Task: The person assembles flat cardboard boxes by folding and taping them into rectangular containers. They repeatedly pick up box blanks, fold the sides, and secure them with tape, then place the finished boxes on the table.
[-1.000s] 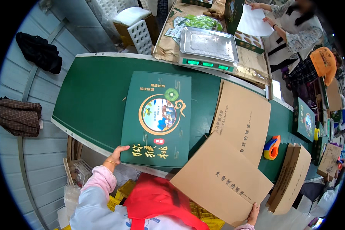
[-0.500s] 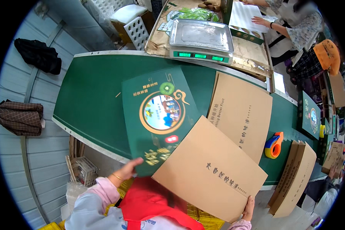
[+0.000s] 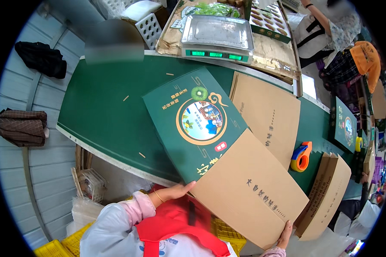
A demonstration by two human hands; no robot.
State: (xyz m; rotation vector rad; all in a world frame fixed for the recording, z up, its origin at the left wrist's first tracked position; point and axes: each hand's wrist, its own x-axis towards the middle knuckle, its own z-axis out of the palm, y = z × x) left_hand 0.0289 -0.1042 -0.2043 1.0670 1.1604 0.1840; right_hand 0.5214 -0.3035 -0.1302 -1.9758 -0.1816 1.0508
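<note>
A cardboard box [image 3: 214, 150] lies slanted across the front of the green table. Its far part is a green printed panel [image 3: 161, 105] with a round picture and a kiwi slice. The near part is a plain brown panel [image 3: 240, 171] that overhangs the table's front edge. My left hand [image 3: 173, 191] grips the box's near left edge, close to where green and brown meet. At the brown panel's near right corner, my right hand [image 3: 284, 234] holds on with its fingers at the edge. Under the box's right side rests another brown cardboard piece [image 3: 274, 115].
An orange and blue tape dispenser [image 3: 301, 157] sits to the right, beside a folded brown carton [image 3: 324, 197]. Behind the table are a scale [image 3: 217, 36] and a tray of round fruit [image 3: 270, 25]. A person [image 3: 326, 34] stands far right. Small strips [image 3: 142, 155] lie on the table.
The green panel has turned clockwise, and the brown panel has shifted right. My left hand has moved right along with the box. The white sheet no longer covers the far fruit tray.
</note>
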